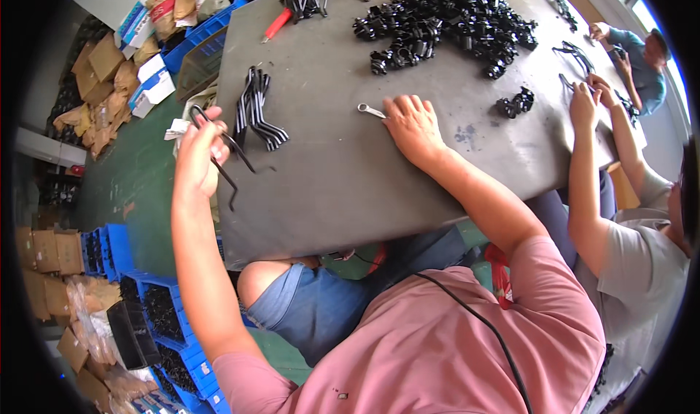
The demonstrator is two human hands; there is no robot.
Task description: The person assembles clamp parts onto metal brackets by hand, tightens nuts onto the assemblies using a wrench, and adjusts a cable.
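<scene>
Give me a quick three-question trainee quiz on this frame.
1. True or false: the left hand holds a bent black wire piece.
2. What small silver thing lies just off the right hand's fingertips?
A. a metal clip
B. a coin
C. a spoon
3. Where is the big pile of black parts: near or far side of the grey table?

Key: 1 true; 2 A; 3 far side.

The bent black metal rod (222,151) is partly hidden inside the left hand (197,155). The pile of small black plastic clips (445,20) is too small to tell apart.
</scene>
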